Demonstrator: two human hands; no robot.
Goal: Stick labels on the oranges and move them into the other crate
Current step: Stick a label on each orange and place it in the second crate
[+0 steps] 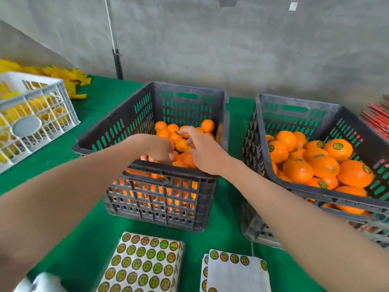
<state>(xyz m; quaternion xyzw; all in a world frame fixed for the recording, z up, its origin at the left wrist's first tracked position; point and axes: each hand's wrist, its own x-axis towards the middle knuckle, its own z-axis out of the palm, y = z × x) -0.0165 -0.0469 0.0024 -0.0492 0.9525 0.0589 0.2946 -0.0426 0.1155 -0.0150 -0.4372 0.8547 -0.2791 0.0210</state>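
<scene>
The green counter fills most of what I see, running back to a grey wall at 12 o'clock. Two dark slotted crates stand on it, near each other but apart. The middle crate sits straight ahead of me, about half full of plain oranges with no labels that I can see. The right crate is at 3 o'clock, stacked in another crate of the same kind, and it holds the labelled oranges, several with a round green and gold sticker facing up.

At 9 o'clock stands a white lattice crate with yellow things inside, and more yellow pieces lie on the cloth behind it at 10 o'clock. A stack of red items shows at the right edge, at 2 o'clock.

Close to me at 6 o'clock lies a full label sheet, and just beside it, toward 5 o'clock, a mostly used sheet with a row of stickers left along its top.

Both my arms reach into the middle crate. My left hand is palm down over the fruit at the near wall, fingers curled under; I cannot tell whether it grips an orange. My right hand hovers just beside it with fingers apart and loose, forefinger stretched out over the pile.
</scene>
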